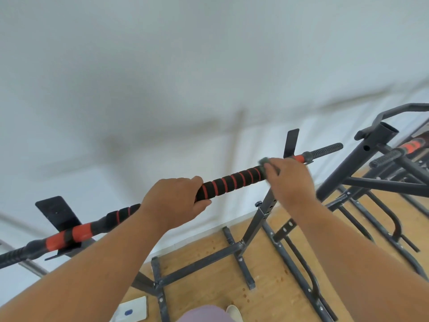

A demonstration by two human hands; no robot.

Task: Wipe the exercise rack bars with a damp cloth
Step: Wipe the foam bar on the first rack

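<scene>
Head view: the padded bar [229, 181], black foam with red stripes, is seen lying across the rack's brackets [58, 213]. It is gripped by the left hand [173, 201], fingers wrapped round. A grey cloth [264, 161] is pinched against it by the right hand [290, 180].

2 hands are up at 1 padded bar [228, 182]: the left hand [173, 203] and the right hand [289, 180], with 1 grey cloth [264, 161]. 2 black wall brackets show, one left [58, 212] and one right [291, 141]. 1 pale shoe [233, 312] and 1 white card [133, 309] are on the floor.
</scene>
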